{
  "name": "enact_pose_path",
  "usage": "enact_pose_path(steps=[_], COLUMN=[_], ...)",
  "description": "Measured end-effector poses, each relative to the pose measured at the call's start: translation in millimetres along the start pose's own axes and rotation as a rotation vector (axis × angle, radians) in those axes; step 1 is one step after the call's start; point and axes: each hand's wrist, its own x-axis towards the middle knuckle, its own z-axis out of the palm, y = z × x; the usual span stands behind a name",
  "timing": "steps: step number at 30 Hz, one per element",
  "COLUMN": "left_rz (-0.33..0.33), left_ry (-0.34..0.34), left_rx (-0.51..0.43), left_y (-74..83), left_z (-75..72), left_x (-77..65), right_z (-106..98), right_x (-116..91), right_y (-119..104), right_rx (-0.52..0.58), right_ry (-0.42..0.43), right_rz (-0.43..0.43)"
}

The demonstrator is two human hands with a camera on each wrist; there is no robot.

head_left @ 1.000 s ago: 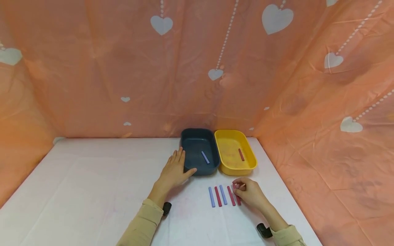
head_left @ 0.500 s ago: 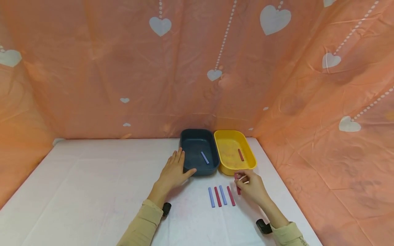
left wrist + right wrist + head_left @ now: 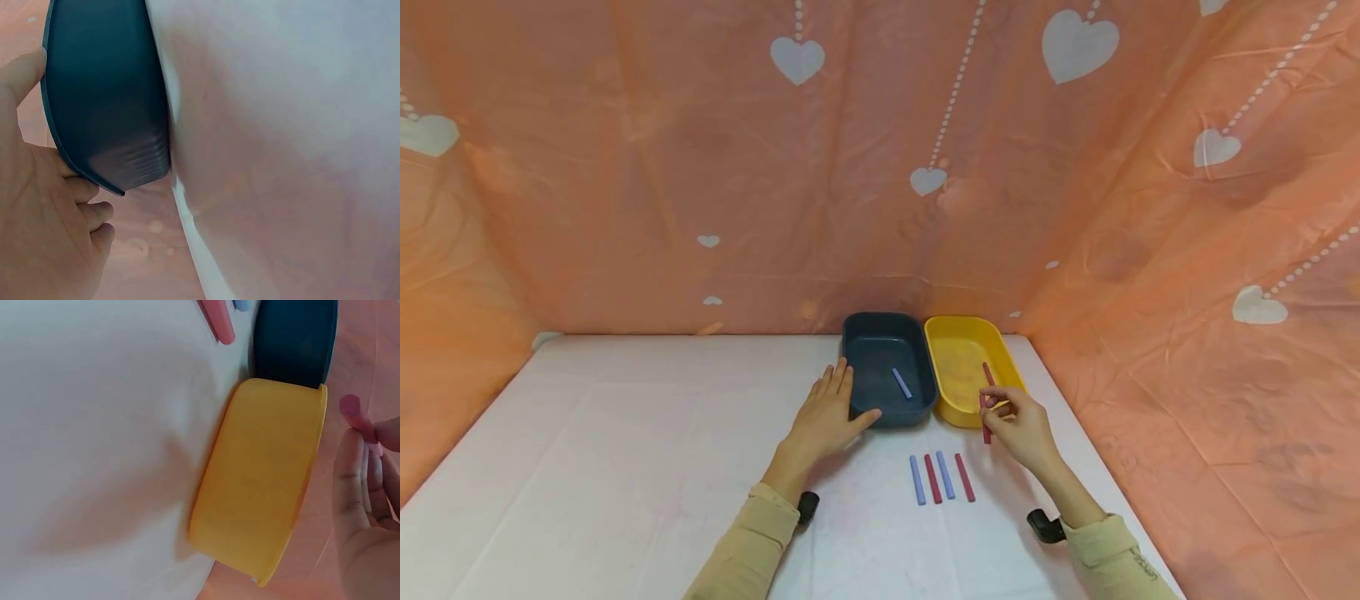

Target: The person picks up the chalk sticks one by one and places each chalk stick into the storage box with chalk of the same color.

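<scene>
My right hand (image 3: 1021,427) pinches a red chalk stick (image 3: 987,434) between thumb and fingers, above the near rim of the yellow tray (image 3: 957,367). In the right wrist view the pinched stick's end pokes out past the fingertips. Another red chalk stick (image 3: 988,372) lies inside that tray, partly covered by the hand. The left hand (image 3: 826,422) rests with extended fingers against the left side of a dark blue tray (image 3: 871,362), its thumb at the near corner. One blue chalk stick (image 3: 902,383) lies in the dark tray.
Several chalk sticks lie in a row in front of the trays: a blue stick (image 3: 917,481), a red stick (image 3: 933,479), a second blue stick (image 3: 945,475) and a second red stick (image 3: 965,477). An orange curtain (image 3: 760,183) stands behind the white table (image 3: 647,450).
The right hand has lifted the rightmost red chalk stick from the row and carried it forward to the yellow tray's near edge. My left hand has stayed at the dark tray.
</scene>
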Motion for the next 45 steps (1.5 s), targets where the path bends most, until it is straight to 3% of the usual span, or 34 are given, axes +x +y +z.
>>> enact_pose_path(steps=[22,31,37,45], left_rz=[0.004,0.005,-0.001,0.032], left_ry=[0.021,0.026,0.028,0.056], left_rx=[0.0,-0.008,-0.008,0.002], left_y=[0.1,-0.5,-0.7,-2.5], left_z=[1.2,2.0,1.8,4.9], left_x=[-0.1,-0.4,-0.2,-0.2], right_z=[0.2,8.9,19.8,32.0], right_x=[55.6,77.8,91.5,104.2], right_y=[7.4,17.1,23.3,28.9], right_rx=[-0.059,-0.103,-0.075,-0.033], right_ry=[0.008,-0.054,-0.112,-0.198], right_rz=[-0.051,-0.002,0.032,0.15])
